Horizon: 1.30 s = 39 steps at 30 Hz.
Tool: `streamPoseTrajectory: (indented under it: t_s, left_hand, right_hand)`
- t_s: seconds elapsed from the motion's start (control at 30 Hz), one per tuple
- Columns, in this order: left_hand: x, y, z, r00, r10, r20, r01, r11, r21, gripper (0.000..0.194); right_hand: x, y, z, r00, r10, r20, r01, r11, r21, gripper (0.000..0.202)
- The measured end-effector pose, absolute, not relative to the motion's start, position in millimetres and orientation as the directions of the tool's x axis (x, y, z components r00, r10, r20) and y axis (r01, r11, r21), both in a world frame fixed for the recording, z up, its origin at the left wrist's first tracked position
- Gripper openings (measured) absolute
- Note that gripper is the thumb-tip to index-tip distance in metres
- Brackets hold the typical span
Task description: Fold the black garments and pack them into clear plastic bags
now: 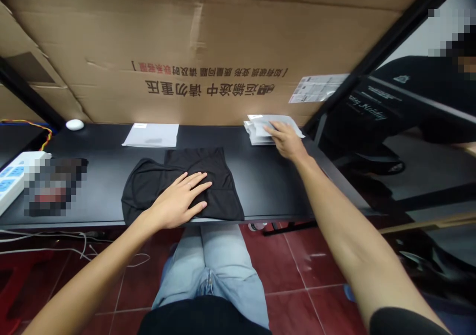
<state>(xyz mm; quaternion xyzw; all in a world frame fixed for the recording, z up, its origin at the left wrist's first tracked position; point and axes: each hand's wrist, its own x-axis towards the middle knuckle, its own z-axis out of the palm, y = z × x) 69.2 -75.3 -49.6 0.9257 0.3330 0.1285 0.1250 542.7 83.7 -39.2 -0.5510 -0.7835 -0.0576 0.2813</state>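
A folded black cloth item (219, 186), with seams and a rounded left part, lies on the black desk near its front edge. My left hand (182, 198) rests flat on it, fingers spread, with a thin ring on one finger. At the back right of the desk is a small stack of frosted white plastic bags (258, 132). My right hand (286, 139) reaches out to this stack, its fingers stretched over the top bag and touching it. The underside of that hand is hidden. Another frosted bag (152, 135) lies flat behind the cloth.
A large cardboard sheet (223, 37) stands along the back of the desk (100, 176). On the left are a white power strip (22, 173), a blurred-out item (55, 186) and a white rounded object (75, 124). Beyond the right frame post, a person in black (420, 97) is near.
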Motion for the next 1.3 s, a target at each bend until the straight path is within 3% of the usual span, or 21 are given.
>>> streamPoseTrajectory:
  t_s: [0.23,0.4,0.57,0.67,0.8,0.9,1.13,1.3]
  left_hand:
    - [69,-74,-49,0.75,0.644,0.15,0.585,-0.752,0.305,0.063]
    - [72,-69,-49,0.758,0.637,0.141,0.576,-0.755,0.314,0.061]
    - [73,-56,-39,0.743,0.644,0.184,0.549,-0.743,0.382,0.063]
    - [59,-28,-21,0.661,0.7,0.269,0.581,-0.705,0.407,0.067]
    - [27,31,-7,0.462,0.833,0.304,0.727,-0.552,0.409,0.053]
    - [9,67,-14,0.393,0.892,0.221,0.766,-0.451,0.457,0.036]
    - [1,96,-29,0.421,0.889,0.181,0.711,-0.447,0.544,0.012]
    - [-2,109,-22,0.459,0.885,0.078,0.656,-0.397,0.642,0.017]
  right_hand:
    - [540,83,-45,-0.314,0.833,0.457,0.863,0.451,-0.229,0.032]
    - [538,81,-43,-0.291,0.82,0.493,0.861,0.45,-0.24,0.048]
    - [496,71,-22,-0.32,0.761,0.564,0.825,0.517,-0.229,0.04]
    - [453,61,-25,-0.425,0.753,0.503,0.748,0.605,-0.273,0.036]
    - [402,61,-48,-0.318,0.848,0.424,0.729,0.505,-0.463,0.043]
    - [382,70,-62,-0.16,0.91,0.384,0.766,0.359,-0.533,0.047]
    - [377,77,-70,-0.11,0.922,0.371,0.781,0.311,-0.541,0.021]
    - [376,73,-66,-0.084,0.924,0.372,0.699,0.321,-0.639,0.017]
